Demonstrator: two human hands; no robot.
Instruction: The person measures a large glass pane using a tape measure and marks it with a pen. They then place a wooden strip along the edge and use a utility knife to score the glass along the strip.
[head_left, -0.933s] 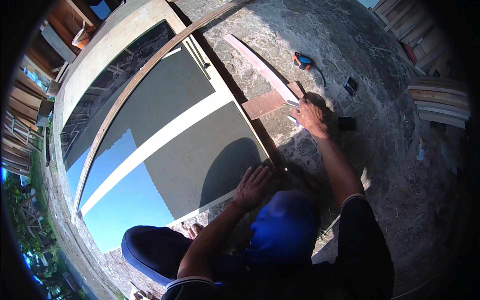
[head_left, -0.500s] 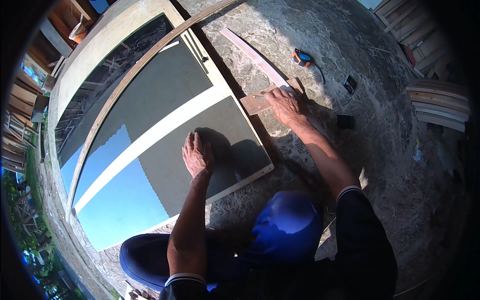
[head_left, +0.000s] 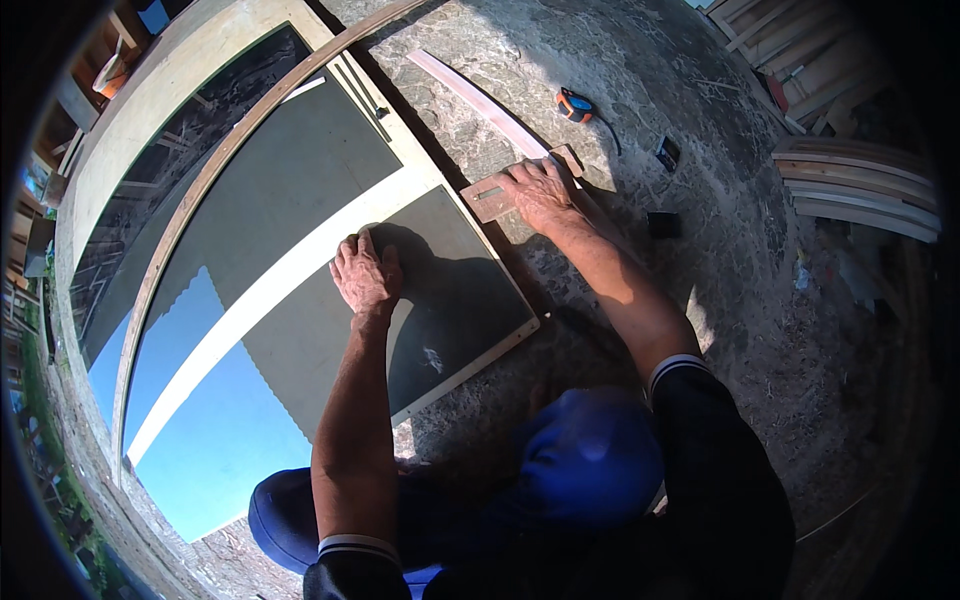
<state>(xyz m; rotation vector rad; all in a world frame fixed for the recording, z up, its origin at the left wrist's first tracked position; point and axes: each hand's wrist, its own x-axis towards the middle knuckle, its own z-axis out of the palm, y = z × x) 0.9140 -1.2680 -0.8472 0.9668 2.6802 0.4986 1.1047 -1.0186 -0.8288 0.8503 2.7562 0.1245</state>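
A pale wooden frame with dark, reflective panes (head_left: 300, 185) lies flat, crossed by a white bar (head_left: 215, 325). My left hand (head_left: 365, 280) rests open on the lower pane, its fingertips at the bar's edge. Off the frame's right edge, my right hand (head_left: 543, 198) is closed over a wooden square, made of a brown crosspiece (head_left: 483, 204) and a long pale blade (head_left: 478, 103) pointing away from me. A small thin thing shows on the crosspiece beside my fingers; its kind I cannot make out. My right fingertips are partly hidden.
A long wooden strip (head_left: 228, 165) lies across the frame. On the rough ground at right are an orange-and-black tape measure (head_left: 575, 106) and a small dark block (head_left: 663, 224). Stacked boards (head_left: 850, 180) stand farther right. An orange bucket (head_left: 110, 76) is at far left.
My left hand has slid forward over the pane to the white bar. My right hand stays on the square, which keeps its place by the frame. The whole view has shifted slightly.
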